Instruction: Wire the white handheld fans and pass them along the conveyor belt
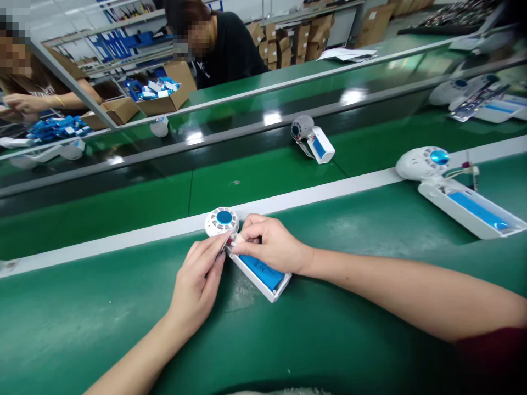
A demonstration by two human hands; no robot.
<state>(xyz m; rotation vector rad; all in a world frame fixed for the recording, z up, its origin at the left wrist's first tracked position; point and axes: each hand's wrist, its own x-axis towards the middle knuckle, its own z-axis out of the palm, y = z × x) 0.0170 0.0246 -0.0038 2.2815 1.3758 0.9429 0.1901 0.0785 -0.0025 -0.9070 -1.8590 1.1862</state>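
A white handheld fan (222,224) with a round head and a blue hub lies open on the green bench in front of me. Its handle shell (276,293) points toward me and to the right, with a blue battery (263,272) inside. Close to the joint of head and handle, my left hand (200,274) pinches a thin circuit board (222,248), seen almost edge-on. My right hand (267,241) is closed over the handle's upper end, fingertips pinching a small white wire connector (237,239). Red wire shows between the two hands; my fingers partly cover the connection.
Another opened fan (422,163) with loose wires lies at the right. Beyond the white strip (313,199), a green conveyor belt (230,184) carries one more fan (323,145). Across it, two people work near cartons (177,90) and a pile of blue batteries (60,129).
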